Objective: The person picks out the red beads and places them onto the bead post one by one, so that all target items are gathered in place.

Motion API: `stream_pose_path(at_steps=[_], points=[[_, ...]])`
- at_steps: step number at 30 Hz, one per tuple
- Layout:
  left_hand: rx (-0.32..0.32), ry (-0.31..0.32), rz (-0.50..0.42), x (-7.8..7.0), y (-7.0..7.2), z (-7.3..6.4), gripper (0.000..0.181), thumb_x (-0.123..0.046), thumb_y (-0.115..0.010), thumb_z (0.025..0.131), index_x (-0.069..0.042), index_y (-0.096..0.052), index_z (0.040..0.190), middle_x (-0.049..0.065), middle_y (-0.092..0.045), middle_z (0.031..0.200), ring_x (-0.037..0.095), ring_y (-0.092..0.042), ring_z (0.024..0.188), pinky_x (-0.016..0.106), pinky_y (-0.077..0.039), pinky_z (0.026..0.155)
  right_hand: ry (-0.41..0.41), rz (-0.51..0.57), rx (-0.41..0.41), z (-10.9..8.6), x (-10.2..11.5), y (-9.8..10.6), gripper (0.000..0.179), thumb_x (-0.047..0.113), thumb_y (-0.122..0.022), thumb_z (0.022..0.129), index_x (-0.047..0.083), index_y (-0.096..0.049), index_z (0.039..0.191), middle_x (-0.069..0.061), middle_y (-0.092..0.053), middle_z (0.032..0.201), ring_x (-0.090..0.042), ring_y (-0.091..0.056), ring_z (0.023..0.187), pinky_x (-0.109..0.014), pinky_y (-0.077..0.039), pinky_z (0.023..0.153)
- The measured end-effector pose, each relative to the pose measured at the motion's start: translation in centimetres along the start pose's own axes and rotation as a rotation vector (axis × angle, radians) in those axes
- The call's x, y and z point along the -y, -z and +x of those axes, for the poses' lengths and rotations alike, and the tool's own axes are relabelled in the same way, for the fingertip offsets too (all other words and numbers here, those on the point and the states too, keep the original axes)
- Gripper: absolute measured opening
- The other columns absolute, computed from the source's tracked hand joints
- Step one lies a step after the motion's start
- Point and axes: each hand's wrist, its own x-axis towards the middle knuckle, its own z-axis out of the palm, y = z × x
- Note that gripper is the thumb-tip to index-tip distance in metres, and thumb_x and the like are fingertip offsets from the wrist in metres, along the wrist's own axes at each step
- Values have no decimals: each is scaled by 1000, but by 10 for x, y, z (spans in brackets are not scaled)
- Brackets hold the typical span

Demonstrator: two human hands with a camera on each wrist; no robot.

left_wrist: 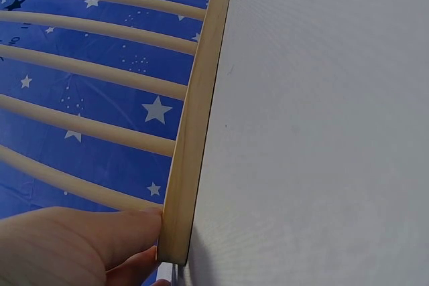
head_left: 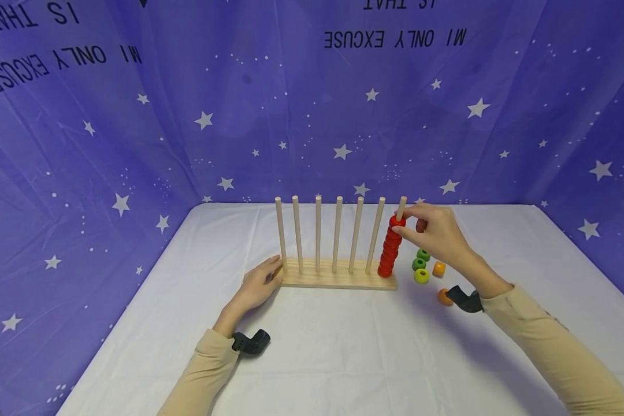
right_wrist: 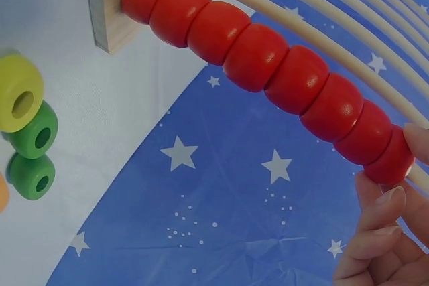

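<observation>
A wooden bead rack has a flat base (head_left: 338, 281) and a row of several upright pegs (head_left: 337, 234). Red beads (head_left: 389, 254) are stacked on its rightmost peg, touching one another. My right hand (head_left: 437, 231) pinches the topmost red bead (right_wrist: 390, 159) between thumb and fingers; the peg runs through it and its tip sticks out above. At the rack's left end, my left hand (head_left: 260, 283) grips the base, with the thumb (left_wrist: 134, 229) against it in the left wrist view. Part of the left fingers is hidden behind the wood.
Right of the rack lie loose beads: two green beads (right_wrist: 33, 177), a yellow bead (head_left: 422, 276) and orange beads (head_left: 439, 268). One orange bead (head_left: 444, 297) is partly covered by the right wrist's black strap mount (head_left: 465, 300). A starry blue curtain (head_left: 312, 115) hangs behind the white table (head_left: 333, 346).
</observation>
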Motion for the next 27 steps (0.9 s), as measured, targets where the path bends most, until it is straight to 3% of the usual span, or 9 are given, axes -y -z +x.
stream_pose_path(at_steps=[11,15,27], points=[[-2,-7,-13,1,0,1,46,-14,-55,92,3,-47,134,21,-41,145,40,-36,136,54,-31,112,-18,13,-8,-4,-2,-1,27,16,-76,77,7,-71,101,-6,-62,71,-6,-39,51,-18,-34,44],[6,-13,-14,0,1,1,46,-14,-54,92,4,-47,134,22,-41,145,40,-36,136,56,-31,111,-55,30,20,-7,-1,-1,31,17,-74,79,4,-69,106,-12,-69,84,-5,-38,52,-17,-34,44],[36,2,2,0,6,2,49,-14,-53,93,3,-43,138,22,-38,147,40,-34,137,55,-29,113,-137,50,117,-29,-18,-8,33,20,-71,82,2,-67,109,-14,-71,89,-6,-42,46,-21,-38,39]])
